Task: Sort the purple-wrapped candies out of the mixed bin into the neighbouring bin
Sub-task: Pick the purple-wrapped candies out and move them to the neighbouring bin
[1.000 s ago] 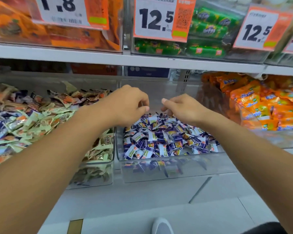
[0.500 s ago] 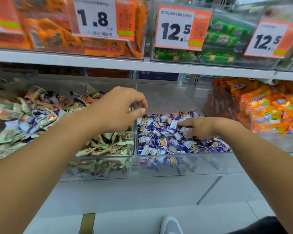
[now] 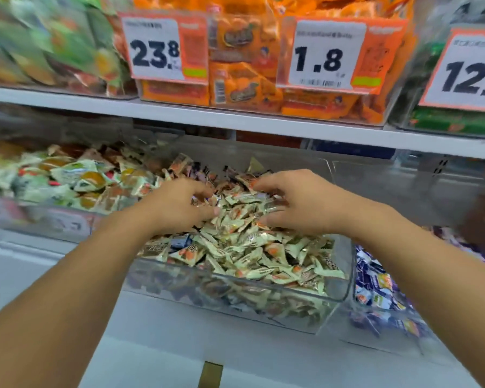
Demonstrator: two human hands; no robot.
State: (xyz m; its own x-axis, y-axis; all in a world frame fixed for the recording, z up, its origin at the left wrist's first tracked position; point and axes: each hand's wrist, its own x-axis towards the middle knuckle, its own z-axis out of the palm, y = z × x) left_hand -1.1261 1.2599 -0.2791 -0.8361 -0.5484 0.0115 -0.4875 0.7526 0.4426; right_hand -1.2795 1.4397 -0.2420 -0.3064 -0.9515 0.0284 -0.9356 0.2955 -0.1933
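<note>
Both hands, left hand [image 3: 179,208] and right hand [image 3: 300,203], rake loosely curled through the mixed bin [image 3: 345,278]; whether either pinches anything cannot be told. Purple-wrapped candies [image 3: 181,242] probably light, slippery; pinch crimped ends.

Both hands [image 3: 235,203] in mixed bin [image 3: 345,278], neighbouring bin [image 3: 375,312] to its rt.

Price tags [image 3: 326,56] read 23.8, 1.8, 12 (last cut off).

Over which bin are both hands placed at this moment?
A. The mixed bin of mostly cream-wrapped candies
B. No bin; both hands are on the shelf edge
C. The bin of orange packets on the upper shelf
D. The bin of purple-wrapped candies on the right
A: the left hand and the right hand both lie on the candy pile in the mixed bin; the purple-candy bin sits untouched to its right.
</note>
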